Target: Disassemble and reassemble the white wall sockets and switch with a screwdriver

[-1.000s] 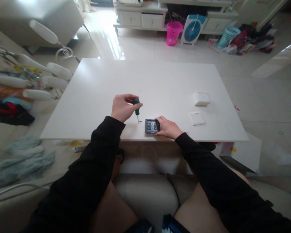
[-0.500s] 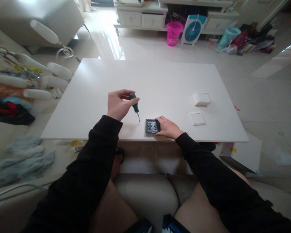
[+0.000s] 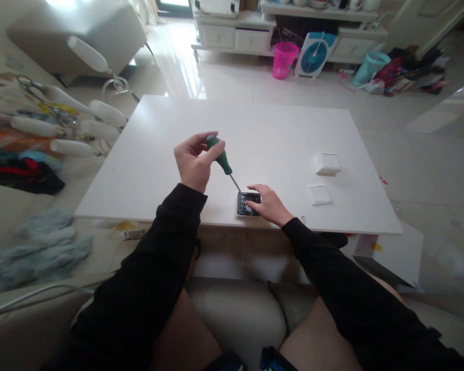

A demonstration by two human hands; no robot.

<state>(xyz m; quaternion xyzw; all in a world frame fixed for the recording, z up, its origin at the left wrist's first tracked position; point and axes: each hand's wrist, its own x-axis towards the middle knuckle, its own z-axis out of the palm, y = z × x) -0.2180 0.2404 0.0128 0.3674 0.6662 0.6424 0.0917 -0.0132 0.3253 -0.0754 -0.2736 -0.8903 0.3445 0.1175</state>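
My left hand (image 3: 197, 161) is closed around the green handle of a screwdriver (image 3: 220, 155), which slants down to the right. Its metal tip meets the upper left corner of a black-faced wall socket panel (image 3: 241, 205) with a pale rim; whether a screw sits under the tip is too small to tell. The panel lies flat near the table's front edge. At its right side is my right hand (image 3: 271, 204), thumb pressed on the black face and forefinger stretched along the far edge. That hand covers the panel's right part.
On the white table (image 3: 178, 134), a white socket on a box (image 3: 328, 163) and a flat white plate (image 3: 320, 194) lie to the right. A small clear round piece (image 3: 303, 219) is near the front edge. Lamp arms with white shades (image 3: 87, 54) reach in at the left.
The screwdriver has gone from over the bare table rightward to the panel's corner. My right thumb has moved from the panel's near edge onto its face. The view has shifted slightly.
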